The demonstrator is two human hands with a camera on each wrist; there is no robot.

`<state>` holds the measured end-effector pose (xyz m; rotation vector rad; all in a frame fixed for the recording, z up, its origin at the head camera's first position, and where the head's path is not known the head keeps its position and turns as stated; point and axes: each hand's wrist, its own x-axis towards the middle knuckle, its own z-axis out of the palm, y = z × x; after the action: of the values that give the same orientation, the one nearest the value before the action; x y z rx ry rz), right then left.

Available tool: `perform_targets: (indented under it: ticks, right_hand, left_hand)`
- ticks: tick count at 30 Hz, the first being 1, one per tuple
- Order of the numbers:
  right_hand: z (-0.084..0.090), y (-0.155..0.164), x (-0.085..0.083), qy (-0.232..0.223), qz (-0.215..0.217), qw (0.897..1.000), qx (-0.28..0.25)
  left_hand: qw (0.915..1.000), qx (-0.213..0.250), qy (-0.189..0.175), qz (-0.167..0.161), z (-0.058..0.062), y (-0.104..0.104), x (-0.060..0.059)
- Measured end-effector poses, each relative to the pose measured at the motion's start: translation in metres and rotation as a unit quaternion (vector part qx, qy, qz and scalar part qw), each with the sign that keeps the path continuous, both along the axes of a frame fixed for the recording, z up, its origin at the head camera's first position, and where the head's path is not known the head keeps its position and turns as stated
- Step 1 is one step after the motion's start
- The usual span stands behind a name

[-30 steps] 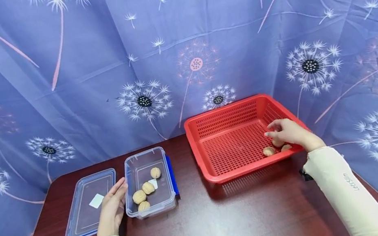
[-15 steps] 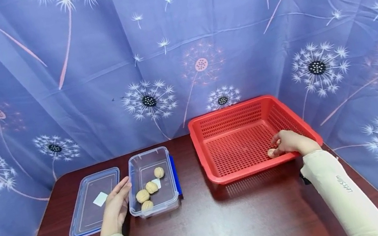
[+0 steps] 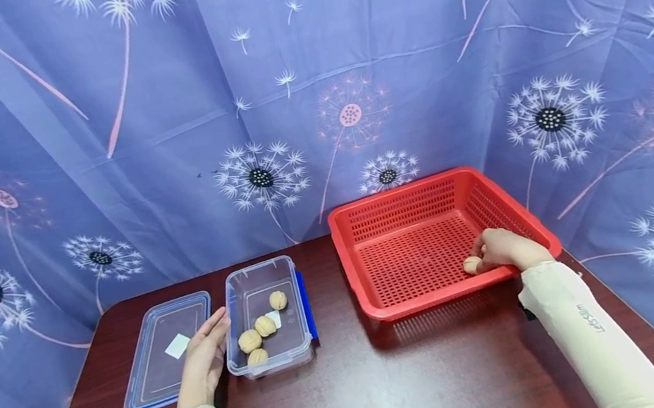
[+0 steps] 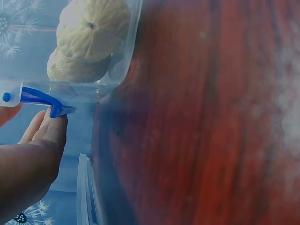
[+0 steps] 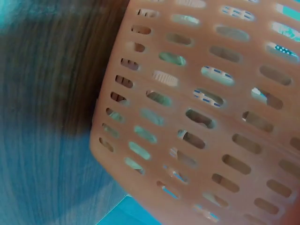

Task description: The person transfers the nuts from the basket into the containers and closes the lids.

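Observation:
My left hand (image 3: pixel 202 359) lies beside the left wall of a clear plastic food container (image 3: pixel 235 338), fingers extended. In the left wrist view, its fingertips (image 4: pixel 58 124) meet the container's blue latch (image 4: pixel 42 97). Several walnuts (image 3: pixel 249 341) rest inside that container. Over on the right, my right hand (image 3: pixel 504 249) reaches down into a red slotted basket (image 3: pixel 376 312). Its curled fingers hold a walnut (image 3: pixel 472 265) near the basket's front right corner. The palm and front rim hide part of that corner. The right wrist view shows only the slotted basket wall (image 5: pixel 187 108), with the hand hidden.
A clear lid with a blue rim (image 3: pixel 152 381) lies flat left of the container. Another blue latch (image 3: pixel 306 307) hangs along the container's right side. Everything stands on a dark red-brown wooden table (image 3: pixel 357 392). A blue dandelion-print curtain (image 3: pixel 186 205) borders its back and sides.
My right hand has lowered from above the walnuts to the one at the basket's front. The left hand stays by the container. The head view has shifted slightly.

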<state>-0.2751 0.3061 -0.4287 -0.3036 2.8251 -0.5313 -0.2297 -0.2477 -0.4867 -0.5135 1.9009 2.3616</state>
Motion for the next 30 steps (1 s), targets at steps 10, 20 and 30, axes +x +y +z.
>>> perform_targets:
  ticks: [10, 20, 30]
  right_hand:
    - [-0.002, 0.002, -0.003, 0.066, 0.019, 0.997, -0.037]
    - [0.008, -0.017, 0.002, 0.148, 0.015, 0.985, -0.084]
    - [0.019, -0.055, 0.015, 0.197, 0.024, 0.973, -0.119]
  left_hand:
    - [0.9999, 0.004, 0.011, -0.001, 0.001, 0.0, 0.001]
    - [0.9966, 0.009, 0.08, -0.015, -0.007, -0.004, 0.005]
    - [0.9997, -0.002, 0.023, 0.009, -0.001, -0.001, 0.0]
